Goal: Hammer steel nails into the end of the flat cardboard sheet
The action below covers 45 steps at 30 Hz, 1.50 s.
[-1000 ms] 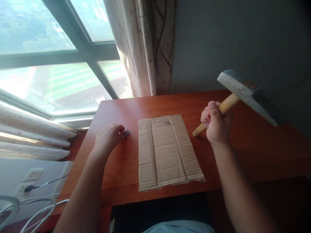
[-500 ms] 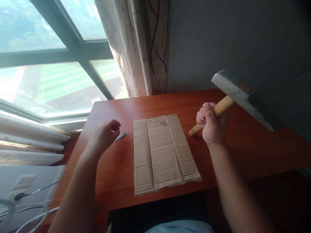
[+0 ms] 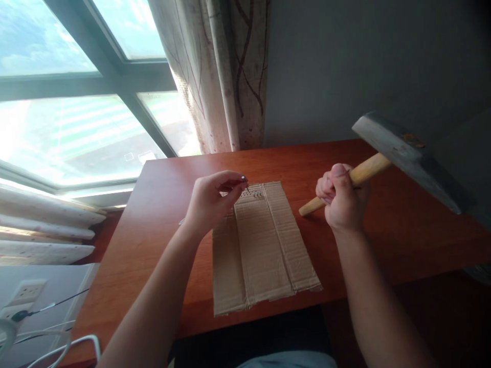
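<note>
Between thumb and forefinger, my left hand (image 3: 215,202) pinches a small nail (image 3: 244,179) over the far end of a cardboard sheet (image 3: 264,245). Rows of small dark holes or nail heads (image 3: 256,193) mark the cardboard there. My right hand (image 3: 343,199) is wrapped round the wooden handle of a hammer (image 3: 406,151), its metal head raised to the upper right. The handle's butt end points down and left, beside the cardboard. A few loose nails (image 3: 181,221) lie left of the cardboard, mostly hidden behind my left hand.
The cardboard lies flat on a reddish-brown wooden table (image 3: 153,204). A window (image 3: 95,128) and a patterned curtain (image 3: 245,76) border its far left side. Wall sockets (image 3: 28,292) and white cables (image 3: 82,342) are at the lower left.
My left hand has moved right with the nail, from beside the loose nails to over the cardboard's far end. My right hand and the hammer have shifted slightly right.
</note>
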Tool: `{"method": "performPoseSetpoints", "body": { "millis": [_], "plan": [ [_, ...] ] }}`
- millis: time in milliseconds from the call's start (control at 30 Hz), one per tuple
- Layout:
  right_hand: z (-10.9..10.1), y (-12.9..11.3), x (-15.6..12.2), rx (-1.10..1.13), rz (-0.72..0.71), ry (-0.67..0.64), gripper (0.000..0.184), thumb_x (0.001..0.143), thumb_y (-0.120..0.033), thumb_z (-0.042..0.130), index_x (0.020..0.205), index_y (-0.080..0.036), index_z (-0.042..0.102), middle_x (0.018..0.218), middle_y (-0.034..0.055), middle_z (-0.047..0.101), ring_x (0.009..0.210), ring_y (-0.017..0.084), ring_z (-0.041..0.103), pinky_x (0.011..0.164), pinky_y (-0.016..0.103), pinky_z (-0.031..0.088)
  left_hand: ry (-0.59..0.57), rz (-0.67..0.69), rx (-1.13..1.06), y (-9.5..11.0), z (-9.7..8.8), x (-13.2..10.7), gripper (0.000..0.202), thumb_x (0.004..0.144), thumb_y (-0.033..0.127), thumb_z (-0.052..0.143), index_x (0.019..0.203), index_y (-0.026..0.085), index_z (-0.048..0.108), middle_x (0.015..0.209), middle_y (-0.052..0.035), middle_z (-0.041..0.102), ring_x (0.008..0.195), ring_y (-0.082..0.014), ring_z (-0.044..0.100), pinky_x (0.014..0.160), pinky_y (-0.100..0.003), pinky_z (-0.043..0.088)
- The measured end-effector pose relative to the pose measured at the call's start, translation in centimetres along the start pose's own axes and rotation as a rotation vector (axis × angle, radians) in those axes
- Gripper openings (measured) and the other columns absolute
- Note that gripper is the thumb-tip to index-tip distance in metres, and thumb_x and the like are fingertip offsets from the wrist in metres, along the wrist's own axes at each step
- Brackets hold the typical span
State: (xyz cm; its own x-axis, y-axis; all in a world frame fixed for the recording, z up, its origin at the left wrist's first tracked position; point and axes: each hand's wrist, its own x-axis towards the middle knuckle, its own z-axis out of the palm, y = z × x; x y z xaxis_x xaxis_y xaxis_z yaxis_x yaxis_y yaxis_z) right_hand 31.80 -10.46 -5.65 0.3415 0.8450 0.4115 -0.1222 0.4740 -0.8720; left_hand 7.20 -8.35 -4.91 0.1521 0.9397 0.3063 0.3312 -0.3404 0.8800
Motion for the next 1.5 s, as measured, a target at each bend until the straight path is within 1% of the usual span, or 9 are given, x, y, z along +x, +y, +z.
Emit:
{"method": "performPoseSetpoints", "body": {
  "millis": [167, 333, 467, 633, 1033, 1200, 1400, 1500],
  "plan": [
    [0.16, -0.14, -0.03, -0.007, 0.013, -0.005, 0.053, 0.087, -0.045, 0.068, 0.056, -0.022, 0.032, 0.046, -0.0085, 0.025, 0.037, 0.005, 0.023, 0.037, 0.025, 0.014, -0.017, 0.042, 0.193, -0.66, 0.33, -0.52, 0.015, 0.084, 0.031, 0.068, 0.089, 0.018, 0.075, 0.086, -0.0040, 0.078, 0.076, -0.0177, 0.074, 0.074, -0.029, 0.060],
    [0.10, 0.05, -0.01, -0.034, 0.003, 0.001, 0.051, 0.087, -0.047, 0.068, 0.057, -0.022, 0.035, 0.046, -0.0092, 0.025, 0.037, 0.005, 0.023, 0.037, 0.024, 0.015, -0.018, 0.103, 0.277, -0.52, 0.35, -0.66, 0.013, 0.086, 0.027, 0.066, 0.088, 0.018, 0.076, 0.084, -0.0027, 0.078, 0.074, -0.0164, 0.073, 0.069, -0.025, 0.057],
    [-0.02, 0.07, -0.07, -0.015, -0.010, -0.007, 0.052, 0.088, -0.045, 0.067, 0.056, -0.021, 0.033, 0.046, -0.0093, 0.025, 0.036, 0.004, 0.022, 0.037, 0.024, 0.015, -0.016, 0.127, 0.293, -0.63, 0.39, -0.66, 0.012, 0.086, 0.024, 0.066, 0.087, 0.018, 0.076, 0.083, -0.0022, 0.078, 0.073, -0.0153, 0.072, 0.067, -0.023, 0.056],
    [-0.01, -0.13, -0.12, -0.027, -0.011, -0.001, 0.052, 0.088, -0.045, 0.067, 0.056, -0.022, 0.033, 0.045, -0.0090, 0.025, 0.036, 0.005, 0.023, 0.037, 0.025, 0.014, -0.024, 0.119, 0.289, -0.62, 0.40, -0.59, 0.011, 0.086, 0.023, 0.066, 0.087, 0.018, 0.077, 0.085, -0.0020, 0.079, 0.074, -0.0157, 0.073, 0.067, -0.023, 0.056],
    [0.09, 0.01, -0.05, -0.054, -0.024, 0.005, 0.050, 0.089, -0.045, 0.065, 0.057, -0.022, 0.034, 0.046, -0.0089, 0.025, 0.037, 0.005, 0.024, 0.037, 0.025, 0.015, -0.054, 0.116, 0.315, -0.93, 0.37, -0.55, 0.011, 0.085, 0.019, 0.066, 0.088, 0.018, 0.077, 0.086, -0.0012, 0.079, 0.076, -0.0157, 0.073, 0.068, -0.023, 0.056],
    [0.14, 0.00, -0.09, -0.047, -0.031, -0.003, 0.050, 0.090, -0.043, 0.065, 0.058, -0.022, 0.033, 0.047, -0.0088, 0.026, 0.037, 0.005, 0.024, 0.037, 0.024, 0.016, -0.060, 0.112, 0.308, -0.94, 0.35, -0.55, 0.012, 0.085, 0.019, 0.066, 0.088, 0.019, 0.077, 0.087, -0.0011, 0.079, 0.076, -0.0156, 0.073, 0.068, -0.023, 0.055],
    [0.07, 0.19, -0.02, -0.072, -0.036, -0.005, 0.051, 0.090, -0.046, 0.064, 0.057, -0.022, 0.033, 0.046, -0.0092, 0.025, 0.036, 0.005, 0.024, 0.037, 0.024, 0.017, -0.059, 0.110, 0.328, -1.03, 0.35, -0.53, 0.013, 0.086, 0.023, 0.066, 0.088, 0.019, 0.078, 0.085, -0.0021, 0.079, 0.073, -0.0164, 0.073, 0.067, -0.025, 0.054],
    [0.08, 0.19, 0.00, -0.060, -0.037, -0.003, 0.052, 0.090, -0.044, 0.065, 0.057, -0.022, 0.031, 0.046, -0.0090, 0.025, 0.037, 0.005, 0.024, 0.037, 0.023, 0.017, -0.063, 0.118, 0.320, -1.08, 0.39, -0.53, 0.013, 0.086, 0.024, 0.066, 0.088, 0.019, 0.078, 0.085, -0.0019, 0.079, 0.073, -0.0166, 0.073, 0.067, -0.026, 0.054]
  ]
}}
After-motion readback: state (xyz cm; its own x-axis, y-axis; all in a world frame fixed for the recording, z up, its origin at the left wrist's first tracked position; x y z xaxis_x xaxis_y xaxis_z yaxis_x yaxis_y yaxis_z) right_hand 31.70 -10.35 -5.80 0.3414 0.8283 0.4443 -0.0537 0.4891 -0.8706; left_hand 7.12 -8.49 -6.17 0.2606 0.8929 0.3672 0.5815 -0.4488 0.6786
